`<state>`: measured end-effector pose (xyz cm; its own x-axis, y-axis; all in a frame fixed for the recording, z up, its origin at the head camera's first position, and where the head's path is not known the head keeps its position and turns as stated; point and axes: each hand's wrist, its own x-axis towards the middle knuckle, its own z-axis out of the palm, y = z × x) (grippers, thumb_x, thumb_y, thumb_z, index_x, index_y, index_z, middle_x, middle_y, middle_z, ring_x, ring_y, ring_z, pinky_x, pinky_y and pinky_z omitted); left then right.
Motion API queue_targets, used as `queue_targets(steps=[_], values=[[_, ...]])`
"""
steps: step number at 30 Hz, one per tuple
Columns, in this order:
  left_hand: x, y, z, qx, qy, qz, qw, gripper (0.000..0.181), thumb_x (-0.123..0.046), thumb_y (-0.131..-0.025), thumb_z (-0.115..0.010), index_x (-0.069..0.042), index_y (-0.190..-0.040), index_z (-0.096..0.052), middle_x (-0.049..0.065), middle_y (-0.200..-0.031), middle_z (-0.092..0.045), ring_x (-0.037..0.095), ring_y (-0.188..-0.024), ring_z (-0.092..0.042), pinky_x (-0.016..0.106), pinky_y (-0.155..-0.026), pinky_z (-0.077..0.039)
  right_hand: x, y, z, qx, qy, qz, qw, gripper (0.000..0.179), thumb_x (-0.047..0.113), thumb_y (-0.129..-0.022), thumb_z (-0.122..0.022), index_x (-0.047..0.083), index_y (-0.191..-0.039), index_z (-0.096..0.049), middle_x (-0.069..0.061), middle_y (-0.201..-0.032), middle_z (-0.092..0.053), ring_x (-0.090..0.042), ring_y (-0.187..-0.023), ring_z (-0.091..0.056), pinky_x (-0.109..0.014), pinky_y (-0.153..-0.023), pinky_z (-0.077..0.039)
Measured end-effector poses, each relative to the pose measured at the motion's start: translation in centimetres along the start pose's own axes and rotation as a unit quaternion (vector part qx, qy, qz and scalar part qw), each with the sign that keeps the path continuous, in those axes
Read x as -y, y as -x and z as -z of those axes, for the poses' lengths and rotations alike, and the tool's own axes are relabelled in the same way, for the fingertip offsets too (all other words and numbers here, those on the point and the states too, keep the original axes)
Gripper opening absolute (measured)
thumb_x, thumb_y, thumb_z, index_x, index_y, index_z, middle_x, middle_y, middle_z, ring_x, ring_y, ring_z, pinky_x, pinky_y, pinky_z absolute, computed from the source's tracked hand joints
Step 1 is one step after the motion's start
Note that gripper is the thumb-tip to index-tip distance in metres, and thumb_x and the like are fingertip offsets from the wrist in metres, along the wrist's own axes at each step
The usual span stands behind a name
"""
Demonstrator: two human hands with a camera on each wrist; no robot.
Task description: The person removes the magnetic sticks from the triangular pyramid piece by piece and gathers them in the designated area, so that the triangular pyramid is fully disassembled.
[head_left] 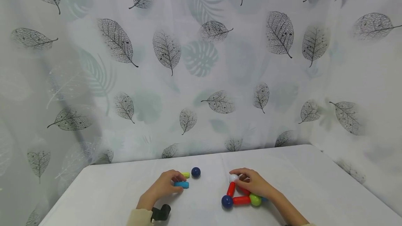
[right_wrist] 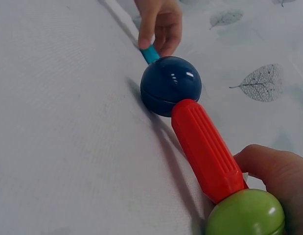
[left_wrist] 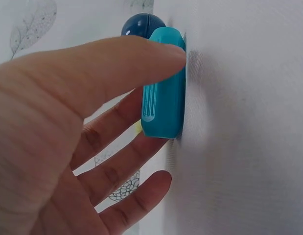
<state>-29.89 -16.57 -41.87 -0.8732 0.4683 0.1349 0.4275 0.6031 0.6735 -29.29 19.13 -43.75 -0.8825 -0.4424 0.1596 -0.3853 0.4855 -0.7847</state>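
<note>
My left hand (head_left: 166,184) pinches a light blue rod (head_left: 182,185) on the table, its thumb lying across the near side in the left wrist view. Just beyond it are a yellow-green rod (head_left: 186,175), partly hidden by the fingers, and a loose dark blue ball (head_left: 196,172). With thumb and fingertips my right hand (head_left: 255,184) holds the white ball (head_left: 233,177) at the top of a triangle. Red rods (head_left: 241,200) join this ball, a dark blue ball (head_left: 227,202) and a green ball (head_left: 255,200). A blue piece (head_left: 265,200) shows beside the green ball, mostly behind the wrist.
The white table (head_left: 314,184) reaches back to a leaf-printed curtain (head_left: 201,79), which also hangs along both sides. A black strap with a camera (head_left: 161,212) sits at the left wrist, near the table surface.
</note>
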Motion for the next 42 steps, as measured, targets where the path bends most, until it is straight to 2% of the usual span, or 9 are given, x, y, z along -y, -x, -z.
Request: queue_targets(steps=[6,15,20,22,25,31,37,39,42], values=[[-0.1,0.0,0.0,-0.005,-0.007,0.0,1.0,0.023,-0.007,-0.08,-0.077,-0.005,-0.101,-0.069,0.002,-0.096,-0.064,0.019,-0.089,-0.056,0.036,-0.079,-0.047,0.0,0.1,0.1,0.007,-0.001,0.004,1.0,0.036,0.017,-0.092,-0.065,0.004,-0.126,-0.062,-0.012,-0.115,-0.061,-0.023,-0.097,-0.057,-0.027,-0.079,-0.048],[-1.3,0.0,0.2,-0.035,-0.011,-0.03,0.9989,0.017,-0.015,-0.086,-0.073,-0.007,-0.1,-0.069,0.003,-0.1,-0.065,0.025,-0.093,-0.059,0.043,-0.083,-0.048,0.3,0.3,0.8,0.018,0.035,0.057,0.9976,0.04,0.017,-0.092,-0.066,0.0,-0.128,-0.058,-0.011,-0.112,-0.06,-0.014,-0.09,-0.058,-0.02,-0.078,-0.05],[-2.2,-0.1,0.4,-0.037,-0.013,-0.053,0.9978,0.015,-0.014,-0.088,-0.071,-0.006,-0.101,-0.068,0.005,-0.1,-0.066,0.025,-0.091,-0.06,0.045,-0.083,-0.048,0.7,0.3,1.1,-0.015,0.06,0.021,0.9979,0.031,0.021,-0.083,-0.076,0.003,-0.102,-0.059,-0.003,-0.09,-0.057,-0.009,-0.073,-0.052,-0.02,-0.065,-0.047],[-2.4,-0.1,0.4,-0.033,-0.013,-0.056,0.9978,0.015,-0.013,-0.088,-0.071,-0.005,-0.101,-0.068,0.006,-0.1,-0.066,0.025,-0.091,-0.061,0.046,-0.083,-0.049,0.7,0.3,1.1,-0.014,0.059,0.01,0.9981,0.028,0.021,-0.081,-0.078,0.006,-0.092,-0.056,0.0,-0.082,-0.055,-0.009,-0.069,-0.051,-0.021,-0.061,-0.045],[-2.7,-0.1,0.3,-0.03,-0.009,-0.056,0.9979,0.016,-0.013,-0.089,-0.071,-0.003,-0.101,-0.068,0.005,-0.099,-0.066,0.024,-0.09,-0.061,0.046,-0.083,-0.049,0.6,0.4,1.1,-0.002,0.051,0.013,0.9986,0.024,0.019,-0.082,-0.077,0.007,-0.087,-0.057,0.002,-0.077,-0.056,-0.008,-0.068,-0.05,-0.021,-0.06,-0.045],[-2.7,-0.3,-0.2,-0.028,-0.013,-0.063,0.9975,0.015,-0.014,-0.089,-0.07,-0.004,-0.1,-0.068,0.003,-0.098,-0.066,0.02,-0.087,-0.062,0.043,-0.081,-0.051,0.9,0.2,1.0,0.022,0.044,0.035,0.9982,0.017,0.016,-0.083,-0.075,0.006,-0.089,-0.062,0.005,-0.077,-0.059,-0.006,-0.069,-0.052,-0.021,-0.063,-0.046],[-3.0,-0.4,-0.5,-0.023,-0.022,-0.078,0.9965,0.014,-0.014,-0.09,-0.07,-0.004,-0.099,-0.069,0.003,-0.098,-0.066,0.019,-0.085,-0.062,0.038,-0.078,-0.051,1.3,0.1,1.2,0.064,0.039,0.068,0.9949,0.013,0.017,-0.085,-0.075,0.009,-0.094,-0.07,0.007,-0.081,-0.064,-0.004,-0.075,-0.055,-0.023,-0.07,-0.049],[-3.1,-0.5,-0.6,-0.02,-0.024,-0.077,0.9965,0.012,-0.013,-0.09,-0.069,-0.004,-0.099,-0.069,0.003,-0.098,-0.066,0.019,-0.085,-0.062,0.037,-0.078,-0.051,1.3,0.2,1.3,0.066,0.045,0.076,0.9939,0.013,0.019,-0.085,-0.075,0.012,-0.095,-0.072,0.007,-0.086,-0.065,-0.007,-0.081,-0.056,-0.026,-0.073,-0.048],[-3.1,-0.5,-0.6,-0.017,-0.025,-0.076,0.9966,0.012,-0.012,-0.091,-0.068,-0.004,-0.1,-0.068,0.003,-0.098,-0.066,0.018,-0.085,-0.061,0.036,-0.077,-0.05,1.3,0.4,1.5,0.041,0.064,0.078,0.994,0.017,0.023,-0.085,-0.075,0.013,-0.098,-0.072,0.005,-0.091,-0.065,-0.012,-0.086,-0.055,-0.028,-0.073,-0.045]])
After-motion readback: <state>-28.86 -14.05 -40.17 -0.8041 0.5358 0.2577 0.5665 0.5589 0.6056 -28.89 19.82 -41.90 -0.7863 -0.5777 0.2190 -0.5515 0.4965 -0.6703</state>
